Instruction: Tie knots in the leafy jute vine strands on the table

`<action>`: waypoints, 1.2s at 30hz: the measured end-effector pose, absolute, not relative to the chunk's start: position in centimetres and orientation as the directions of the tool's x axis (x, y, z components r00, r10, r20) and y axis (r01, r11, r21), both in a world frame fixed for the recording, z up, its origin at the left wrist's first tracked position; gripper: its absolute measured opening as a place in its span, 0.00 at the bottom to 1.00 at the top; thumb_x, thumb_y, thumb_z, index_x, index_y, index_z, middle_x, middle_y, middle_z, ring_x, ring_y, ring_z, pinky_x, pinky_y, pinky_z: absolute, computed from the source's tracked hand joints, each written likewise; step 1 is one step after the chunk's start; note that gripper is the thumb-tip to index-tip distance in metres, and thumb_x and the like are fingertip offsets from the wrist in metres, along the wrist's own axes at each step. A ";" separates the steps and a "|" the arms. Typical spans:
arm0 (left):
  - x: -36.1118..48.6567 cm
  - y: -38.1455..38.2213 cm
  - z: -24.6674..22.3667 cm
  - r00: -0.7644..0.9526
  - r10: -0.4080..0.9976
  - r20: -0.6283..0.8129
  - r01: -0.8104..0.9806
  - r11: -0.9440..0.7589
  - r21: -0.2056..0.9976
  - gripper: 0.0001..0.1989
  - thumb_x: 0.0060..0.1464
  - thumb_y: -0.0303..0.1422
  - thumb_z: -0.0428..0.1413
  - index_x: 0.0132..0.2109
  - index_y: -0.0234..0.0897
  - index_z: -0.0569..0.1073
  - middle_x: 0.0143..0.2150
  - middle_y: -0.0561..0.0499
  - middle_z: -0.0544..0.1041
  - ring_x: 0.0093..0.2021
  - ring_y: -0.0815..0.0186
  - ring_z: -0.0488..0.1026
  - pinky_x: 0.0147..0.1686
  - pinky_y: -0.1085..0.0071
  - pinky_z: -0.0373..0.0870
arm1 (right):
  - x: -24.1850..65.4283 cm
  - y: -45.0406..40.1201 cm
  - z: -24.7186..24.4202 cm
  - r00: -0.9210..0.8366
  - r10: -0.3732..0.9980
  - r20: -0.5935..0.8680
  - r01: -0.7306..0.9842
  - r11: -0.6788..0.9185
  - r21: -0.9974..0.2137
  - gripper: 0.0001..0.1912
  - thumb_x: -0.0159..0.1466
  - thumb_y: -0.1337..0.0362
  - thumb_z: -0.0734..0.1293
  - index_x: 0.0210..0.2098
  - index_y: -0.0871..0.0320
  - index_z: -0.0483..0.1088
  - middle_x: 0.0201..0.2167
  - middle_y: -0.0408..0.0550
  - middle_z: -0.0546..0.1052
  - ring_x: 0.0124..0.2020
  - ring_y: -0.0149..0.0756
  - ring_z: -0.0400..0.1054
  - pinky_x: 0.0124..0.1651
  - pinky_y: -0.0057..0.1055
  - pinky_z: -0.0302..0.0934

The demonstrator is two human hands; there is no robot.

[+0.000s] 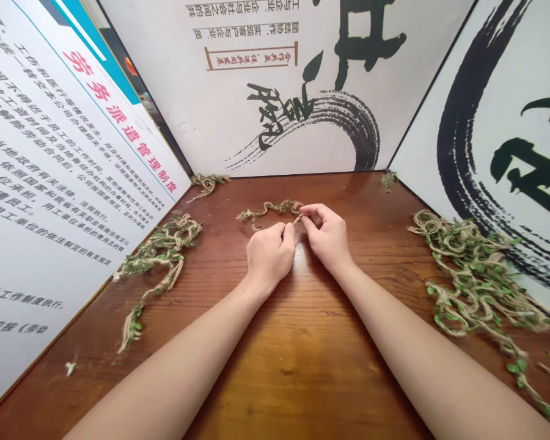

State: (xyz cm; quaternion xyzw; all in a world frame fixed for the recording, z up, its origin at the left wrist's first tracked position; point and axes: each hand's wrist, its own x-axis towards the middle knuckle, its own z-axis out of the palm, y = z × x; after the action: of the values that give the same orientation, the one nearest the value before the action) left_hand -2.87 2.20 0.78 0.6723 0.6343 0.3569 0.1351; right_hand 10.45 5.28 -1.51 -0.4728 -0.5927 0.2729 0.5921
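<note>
A short piece of jute twine with green leaves (275, 208) curves over the table just beyond my hands. My left hand (269, 252) is closed, thumb against the curled fingers, at the near end of this leafy twine. From the right, my right hand (326, 235) pinches the twine between thumb and fingertips. Between the two hands a small bit of the strand shows, and the fingertips nearly meet there. My left fingers hide part of the twine.
A large tangle of leafy twine (472, 275) lies on the right of the wooden table (284, 366). A smaller pile (165, 244) sits at the left, with another bunch (208, 182) at the back left. Printed boards (256, 122) wall in three sides. A white scrap (70, 368) lies at left.
</note>
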 end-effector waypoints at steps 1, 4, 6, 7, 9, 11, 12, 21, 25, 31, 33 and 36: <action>-2.8 2.2 0.8 -0.044 0.944 0.327 0.754 -0.184 0.631 0.20 0.65 0.39 0.49 0.27 0.39 0.75 0.25 0.49 0.77 0.28 0.61 0.72 0.33 0.66 0.59 | 10.5 5.3 -1.5 0.182 0.879 0.441 0.244 0.394 -0.886 0.07 0.63 0.63 0.67 0.38 0.56 0.76 0.37 0.50 0.81 0.37 0.39 0.72 0.46 0.40 0.67; -2.8 2.3 0.6 0.008 0.915 0.404 0.752 -0.272 0.600 0.21 0.63 0.35 0.51 0.21 0.38 0.67 0.19 0.53 0.70 0.23 0.66 0.65 0.43 0.63 0.64 | 10.6 5.3 -1.5 0.273 0.854 0.443 0.296 0.364 -0.883 0.08 0.62 0.62 0.68 0.39 0.57 0.76 0.37 0.51 0.81 0.38 0.41 0.73 0.48 0.41 0.67; -2.8 2.4 0.4 0.048 0.887 0.460 0.747 -0.337 0.573 0.22 0.62 0.34 0.52 0.19 0.38 0.62 0.16 0.56 0.65 0.22 0.69 0.61 0.53 0.59 0.63 | 10.6 5.4 -1.6 0.314 0.840 0.443 0.323 0.344 -0.881 0.08 0.62 0.61 0.68 0.38 0.57 0.75 0.36 0.51 0.81 0.40 0.42 0.73 0.49 0.41 0.67; -2.8 2.4 0.3 0.071 0.872 0.484 0.735 -0.374 0.565 0.23 0.62 0.34 0.52 0.19 0.38 0.60 0.16 0.57 0.64 0.21 0.70 0.60 0.56 0.58 0.62 | 10.6 5.5 -1.7 0.324 0.838 0.438 0.326 0.336 -0.884 0.07 0.61 0.61 0.69 0.37 0.57 0.75 0.36 0.51 0.81 0.40 0.42 0.73 0.49 0.41 0.67; -2.8 2.5 0.1 0.106 0.845 0.524 0.699 -0.438 0.566 0.22 0.63 0.35 0.53 0.20 0.38 0.61 0.17 0.57 0.65 0.22 0.70 0.61 0.58 0.58 0.62 | 10.6 5.6 -1.7 0.324 0.850 0.415 0.299 0.324 -0.897 0.07 0.61 0.60 0.69 0.35 0.57 0.74 0.34 0.51 0.81 0.38 0.41 0.74 0.48 0.41 0.68; -3.0 2.5 0.0 0.113 0.840 0.530 0.652 -0.466 0.598 0.19 0.64 0.36 0.52 0.24 0.38 0.66 0.20 0.56 0.69 0.25 0.68 0.64 0.53 0.61 0.66 | 10.6 5.7 -1.7 0.301 0.873 0.383 0.252 0.315 -0.915 0.08 0.61 0.58 0.70 0.33 0.57 0.74 0.33 0.50 0.81 0.34 0.39 0.73 0.44 0.39 0.68; -3.0 2.5 0.0 0.108 0.847 0.520 0.629 -0.463 0.624 0.18 0.65 0.37 0.52 0.26 0.38 0.69 0.23 0.54 0.72 0.26 0.67 0.66 0.48 0.63 0.67 | 10.6 5.7 -1.7 0.285 0.884 0.371 0.230 0.312 -0.922 0.09 0.60 0.58 0.71 0.32 0.57 0.74 0.32 0.50 0.81 0.33 0.38 0.73 0.43 0.37 0.68; -3.1 2.9 -0.1 0.016 0.865 0.501 0.445 -0.455 0.771 0.10 0.66 0.30 0.51 0.43 0.37 0.77 0.40 0.49 0.82 0.40 0.64 0.76 0.43 0.68 0.70 | 10.4 5.6 -1.6 0.063 0.926 0.372 0.185 0.355 -0.916 0.09 0.60 0.60 0.69 0.35 0.57 0.79 0.34 0.49 0.83 0.31 0.37 0.74 0.39 0.35 0.68; -3.2 3.1 -0.3 -0.004 0.843 0.537 0.462 -0.475 0.749 0.07 0.62 0.27 0.56 0.42 0.37 0.80 0.40 0.48 0.82 0.40 0.63 0.77 0.44 0.67 0.72 | 10.3 5.7 -1.6 -0.044 0.936 0.349 0.134 0.352 -0.927 0.08 0.60 0.61 0.67 0.34 0.57 0.79 0.33 0.48 0.83 0.29 0.35 0.73 0.35 0.33 0.66; -3.3 3.4 -0.3 -0.142 0.920 0.365 0.289 -0.314 0.904 0.07 0.54 0.33 0.65 0.38 0.36 0.76 0.35 0.48 0.82 0.35 0.65 0.78 0.39 0.68 0.73 | 10.5 5.8 -1.6 -0.079 0.933 0.350 0.069 0.355 -0.932 0.07 0.56 0.66 0.66 0.31 0.57 0.76 0.29 0.45 0.79 0.29 0.33 0.70 0.36 0.31 0.65; -3.4 3.6 -0.3 -0.148 0.947 0.285 0.196 -0.254 0.947 0.12 0.52 0.36 0.67 0.40 0.35 0.76 0.35 0.48 0.82 0.34 0.65 0.77 0.35 0.69 0.73 | 10.6 5.8 -1.6 -0.091 0.933 0.347 0.043 0.352 -0.935 0.06 0.55 0.66 0.65 0.31 0.57 0.75 0.28 0.44 0.78 0.29 0.33 0.70 0.36 0.31 0.64; -3.5 3.8 -0.4 -0.087 0.968 0.234 0.180 -0.216 0.960 0.12 0.52 0.37 0.66 0.41 0.35 0.80 0.32 0.48 0.81 0.28 0.67 0.74 0.29 0.71 0.69 | 10.6 5.8 -1.6 -0.103 0.940 0.324 0.012 0.327 -0.945 0.04 0.55 0.65 0.66 0.30 0.57 0.72 0.27 0.43 0.76 0.28 0.33 0.69 0.34 0.31 0.63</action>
State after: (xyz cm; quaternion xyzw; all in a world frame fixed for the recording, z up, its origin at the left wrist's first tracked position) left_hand -3.54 3.75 -0.38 0.5666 0.5066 0.5355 0.3683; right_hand 10.64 5.84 -1.63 -0.3921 -0.6074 0.4273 0.5429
